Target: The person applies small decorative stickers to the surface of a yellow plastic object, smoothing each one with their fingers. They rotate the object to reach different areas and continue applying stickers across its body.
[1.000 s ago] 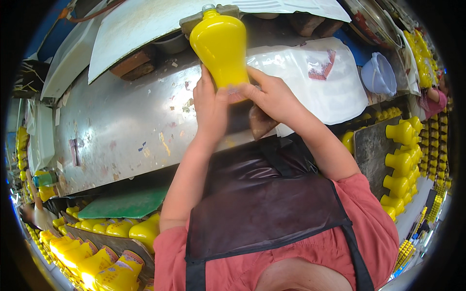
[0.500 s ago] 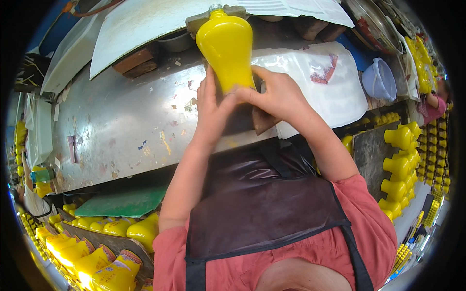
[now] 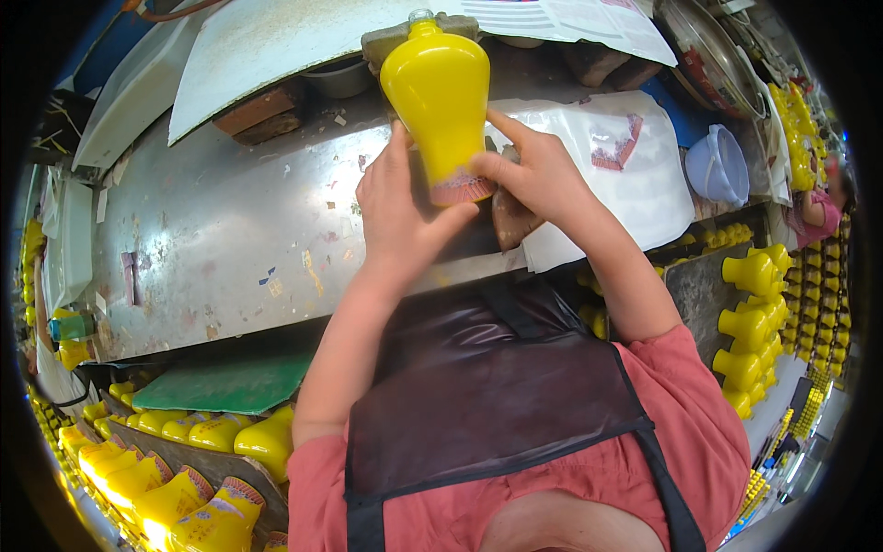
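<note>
A glossy yellow bottle (image 3: pixel 436 87) with a wide shoulder and a narrow clear neck lies with its neck toward a grey block rest (image 3: pixel 382 44). Around its base end runs a patterned pink decal band (image 3: pixel 460 187). My left hand (image 3: pixel 397 207) cradles the bottle's left side, with the fingers partly hidden beneath it and the thumb stretched just below the base. From the right, my right hand (image 3: pixel 543 179) grips the lower part, its thumb against the edge of the band and its index finger along the side. A brown block (image 3: pixel 512 221) sits under my right hand.
A white sheet (image 3: pixel 644 207) carrying a pink decal strip (image 3: pixel 618 147) lies on the metal table (image 3: pixel 221 212). Beside it stands a pale blue bucket (image 3: pixel 717 166). Several yellow bottles (image 3: pixel 754 322) line the right side; decorated ones (image 3: pixel 221 520) stand at lower left near a green board (image 3: pixel 225 382).
My left thumb has moved down off the decal band to below the base, leaving the band exposed. My right thumb has shifted up to the band's right edge. The bottle sits slightly farther right.
</note>
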`<action>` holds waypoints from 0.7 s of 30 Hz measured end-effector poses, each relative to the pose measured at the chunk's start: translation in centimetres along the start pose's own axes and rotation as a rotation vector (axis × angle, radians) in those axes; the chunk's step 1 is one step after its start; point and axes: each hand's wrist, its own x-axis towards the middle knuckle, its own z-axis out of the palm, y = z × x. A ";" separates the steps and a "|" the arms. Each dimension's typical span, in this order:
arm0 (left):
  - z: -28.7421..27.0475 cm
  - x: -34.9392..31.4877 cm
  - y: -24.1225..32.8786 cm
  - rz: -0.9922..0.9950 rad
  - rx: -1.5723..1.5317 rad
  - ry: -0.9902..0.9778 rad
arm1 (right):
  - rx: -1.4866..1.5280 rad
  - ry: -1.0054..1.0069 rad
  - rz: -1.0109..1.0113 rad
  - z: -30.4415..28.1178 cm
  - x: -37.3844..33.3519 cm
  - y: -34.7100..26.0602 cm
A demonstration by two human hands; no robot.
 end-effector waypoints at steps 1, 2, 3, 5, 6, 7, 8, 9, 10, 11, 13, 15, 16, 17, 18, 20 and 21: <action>0.1 0.3 0.1 -0.058 -0.021 -0.022 | -0.079 0.004 -0.039 -0.1 0.0 0.2; 0.3 0.6 0.1 -0.110 -0.043 -0.036 | -0.163 -0.015 -0.079 0.0 -0.1 0.3; 0.5 0.7 0.3 -0.161 -0.065 -0.050 | -0.124 0.020 -0.092 0.1 0.1 0.5; 1.4 0.8 0.8 -0.266 -0.089 -0.039 | -0.034 0.074 -0.163 0.6 0.2 0.8; 1.8 0.7 1.0 -0.314 -0.110 -0.032 | -0.020 0.064 -0.124 0.8 0.4 1.0; 2.0 0.7 0.9 -0.341 -0.146 -0.032 | 0.014 0.079 -0.132 1.1 0.4 1.2; 2.1 0.6 0.8 -0.363 -0.187 -0.031 | 0.048 0.097 -0.139 1.2 0.7 1.3; 2.2 0.5 0.7 -0.386 -0.229 -0.029 | 0.057 0.082 -0.117 1.3 0.7 1.6; 2.2 0.4 0.6 -0.372 -0.265 -0.018 | 0.064 0.070 -0.093 1.2 0.6 1.8; 2.3 0.4 0.3 -0.357 -0.301 -0.007 | 0.057 0.007 -0.074 0.9 0.9 2.0; 2.4 0.3 -0.1 -0.349 -0.340 0.000 | 0.207 0.069 -0.003 -0.1 1.0 2.1; 2.6 0.1 -0.3 -0.366 -0.339 -0.003 | 0.457 0.074 0.079 -1.0 0.7 2.0; 2.7 0.0 -0.4 -0.374 -0.336 -0.004 | 0.640 -0.026 0.057 -2.1 0.7 1.8; 2.7 -0.1 -0.4 -0.382 -0.328 -0.006 | 0.537 0.054 -0.166 -1.5 0.2 1.3; 2.8 -0.3 -0.4 -0.371 -0.313 0.000 | 0.411 0.154 -0.338 -1.4 0.0 0.9; 2.6 -0.4 -0.6 -0.467 -0.520 0.004 | 0.049 0.145 -0.592 -1.2 -1.0 -0.2; 2.5 -0.5 -0.6 -0.520 -0.605 0.005 | -0.109 0.145 -0.744 -1.1 -0.7 -0.8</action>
